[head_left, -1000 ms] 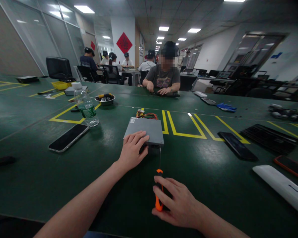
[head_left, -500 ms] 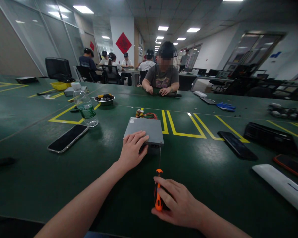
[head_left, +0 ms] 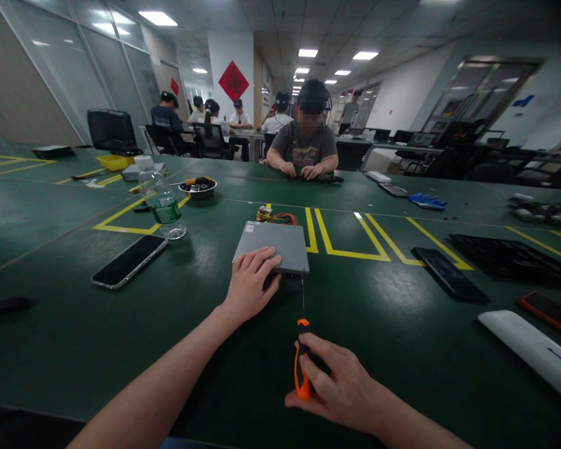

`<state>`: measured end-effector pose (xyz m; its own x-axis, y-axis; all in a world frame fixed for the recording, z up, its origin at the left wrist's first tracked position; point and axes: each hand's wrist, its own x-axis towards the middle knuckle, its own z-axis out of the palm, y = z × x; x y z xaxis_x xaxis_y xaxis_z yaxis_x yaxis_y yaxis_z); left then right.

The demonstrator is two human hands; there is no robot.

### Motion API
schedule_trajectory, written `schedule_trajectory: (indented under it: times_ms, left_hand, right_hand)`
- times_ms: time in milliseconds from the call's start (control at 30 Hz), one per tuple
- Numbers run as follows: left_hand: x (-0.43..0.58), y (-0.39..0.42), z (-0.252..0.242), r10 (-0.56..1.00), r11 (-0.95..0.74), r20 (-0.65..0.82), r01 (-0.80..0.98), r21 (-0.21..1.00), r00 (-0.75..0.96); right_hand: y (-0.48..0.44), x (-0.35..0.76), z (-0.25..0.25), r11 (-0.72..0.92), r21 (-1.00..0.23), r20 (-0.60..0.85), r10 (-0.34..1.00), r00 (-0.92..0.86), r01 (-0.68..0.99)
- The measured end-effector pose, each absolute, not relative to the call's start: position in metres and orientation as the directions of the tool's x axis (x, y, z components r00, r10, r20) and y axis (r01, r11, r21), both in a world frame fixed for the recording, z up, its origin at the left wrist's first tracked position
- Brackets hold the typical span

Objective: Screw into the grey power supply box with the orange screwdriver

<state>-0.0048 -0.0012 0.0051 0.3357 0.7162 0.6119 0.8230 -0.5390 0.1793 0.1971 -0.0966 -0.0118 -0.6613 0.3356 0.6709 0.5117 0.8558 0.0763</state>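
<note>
Screwdriver (head_left: 299,368) first: on my feed its black-and-orange handle shows another face than half a second ago, and the fingers of my right hand (head_left: 339,386) have shifted along it. I take that as a turn of the tool against the metal box (head_left: 275,238), though I cannot tell whether the tip is seated in anything. That right hand grips the handle between thumb and fingers; the shaft runs to the box's near side, close to its right corner. My left hand (head_left: 247,280) presses over the box's near left part, and the box has stayed put, flat on the green tabletop (head_left: 402,349) with coloured wires (head_left: 283,217) behind it.

Yellow tape (head_left: 358,254) marks the surface; a phone (head_left: 129,262), a bottle (head_left: 163,202) and a bowl (head_left: 201,195) stand or lie leftward. Opposite sits a co-worker (head_left: 303,146), under a room of ceiling lights (head_left: 159,19).
</note>
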Motion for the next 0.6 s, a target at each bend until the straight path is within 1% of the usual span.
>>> schedule_trajectory:
  times_ms: [100,200,300,367,467,600]
  left_hand:
    - [-0.004,-0.002,0.005,0.72,-0.532,0.61,0.827,0.18,0.33]
    - [-0.004,-0.002,0.005,0.72,-0.531,0.613,0.827,0.184,0.326]
    - [-0.004,-0.002,0.005,0.716,-0.534,0.618,0.825,0.185,0.325]
    - [-0.004,-0.002,0.006,0.715,-0.535,0.62,0.824,0.186,0.324]
    - [-0.004,-0.002,0.007,0.713,-0.537,0.622,0.823,0.186,0.325]
    - [-0.003,-0.003,0.008,0.717,-0.535,0.617,0.823,0.19,0.324]
  right_hand:
    - [-0.098,0.196,-0.01,0.862,0.056,0.601,0.373,-0.707,0.503]
    - [-0.098,0.194,-0.005,0.862,0.081,0.559,0.377,-0.739,0.501]
    - [-0.098,0.193,0.0,0.86,0.135,0.573,0.338,-0.747,0.493]
    - [-0.097,0.193,0.0,0.857,0.145,0.603,0.319,-0.731,0.494]
    - [-0.097,0.195,-0.001,0.863,0.12,0.628,0.316,-0.711,0.49]
    - [-0.097,0.196,-0.002,0.884,0.052,0.563,0.358,-0.745,0.465]
